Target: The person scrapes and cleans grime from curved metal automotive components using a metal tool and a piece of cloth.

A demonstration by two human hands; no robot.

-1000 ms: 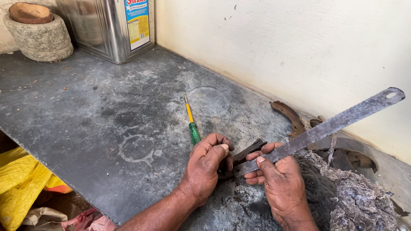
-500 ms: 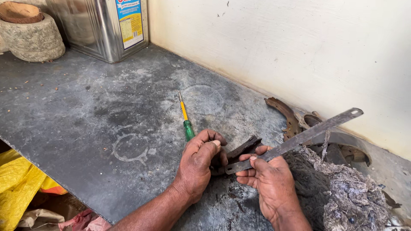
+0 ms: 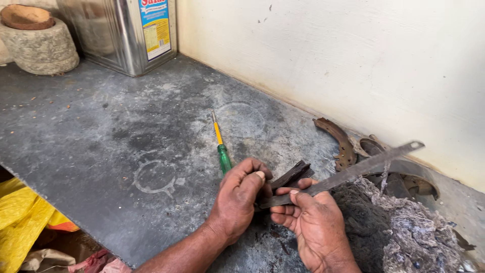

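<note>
While the left hand (image 3: pixel 241 194) pins a dark curved metal part (image 3: pixel 289 177) to the bench (image 3: pixel 126 126), the right hand (image 3: pixel 308 222) beside it grips a flat metal strip (image 3: pixel 353 171) laid against it.

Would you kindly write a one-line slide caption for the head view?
Left hand steadies a dark curved part while right hand presses a flat metal blade against it, beside a green-handled screwdriver.

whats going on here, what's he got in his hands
A person's left hand presses a dark curved metal piece against the grey stone slab, while the right hand lays a long flat metal strip across it. A green-handled screwdriver lies just beyond, and a grey wad of cotton waste sits to the right.
</note>
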